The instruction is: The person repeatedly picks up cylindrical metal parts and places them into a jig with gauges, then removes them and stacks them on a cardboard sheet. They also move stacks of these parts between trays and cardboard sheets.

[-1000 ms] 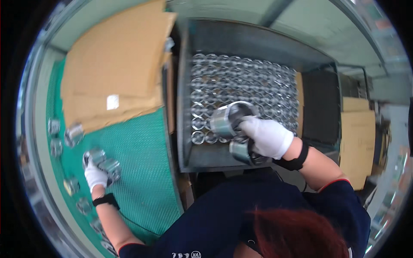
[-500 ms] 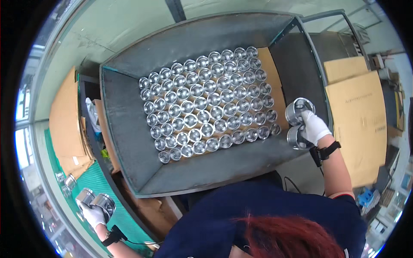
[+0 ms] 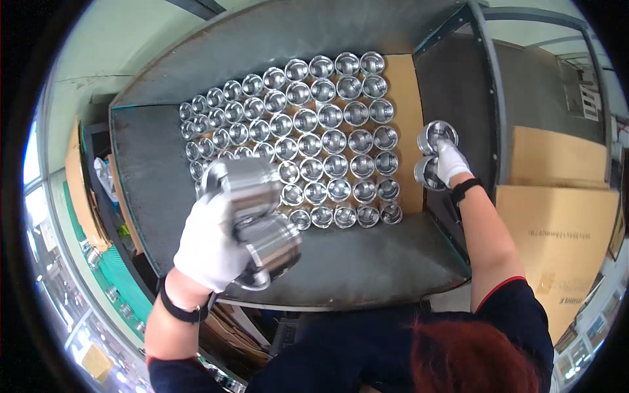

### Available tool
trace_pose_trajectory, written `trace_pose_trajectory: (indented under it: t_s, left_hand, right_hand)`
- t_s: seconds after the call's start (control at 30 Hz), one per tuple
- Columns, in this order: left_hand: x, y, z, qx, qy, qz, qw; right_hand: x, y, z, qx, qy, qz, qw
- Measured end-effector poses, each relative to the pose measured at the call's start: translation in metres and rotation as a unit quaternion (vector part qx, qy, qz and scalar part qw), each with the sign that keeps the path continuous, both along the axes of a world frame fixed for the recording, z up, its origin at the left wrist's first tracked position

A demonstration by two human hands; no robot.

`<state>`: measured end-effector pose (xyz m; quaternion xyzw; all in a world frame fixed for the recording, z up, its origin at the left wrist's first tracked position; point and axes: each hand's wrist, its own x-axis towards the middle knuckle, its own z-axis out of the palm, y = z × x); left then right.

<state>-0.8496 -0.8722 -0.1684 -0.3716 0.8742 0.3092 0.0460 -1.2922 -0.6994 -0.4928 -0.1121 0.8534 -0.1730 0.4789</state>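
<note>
A: what's in those hands?

B: white-gloved left hand (image 3: 211, 245) is gripping two shiny silver metal cylinders (image 3: 274, 243) above the deep grey metal bin (image 3: 354, 268); white-gloved right hand (image 3: 452, 162) has another silver metal pair (image 3: 429, 173) gripped, right end.

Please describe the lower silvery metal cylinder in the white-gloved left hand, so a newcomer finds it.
Find the large, dark grey metal bin. Overlapping its near left part in view, the white-gloved left hand grips two silvery metal cylinders. Yours is the lower cylinder, further right than the upper one.
</note>
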Motion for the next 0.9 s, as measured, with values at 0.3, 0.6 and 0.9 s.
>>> trace_pose_trajectory:
  t_s: [0.3, 0.6, 0.9]
  left_hand:
    - [-0.096, -0.023, -0.158, -0.14, 0.035, -0.037, 0.989]
    - [-0.121, -0.011, -0.26, -0.019, 0.019, -0.012, 1.0]
    - [-0.172, -0.015, -0.313, -0.086, -0.009, -0.122, 0.989]
  right_hand:
    - [-0.056, -0.144, -0.123, -0.035, 0.087, 0.223, 0.97]
    - [-0.091, -0.243, -0.2, -0.029, 0.256, 0.422, 0.869]
    - [-0.055, -0.203, -0.197, -0.254, 0.392, 0.259, 0.845]
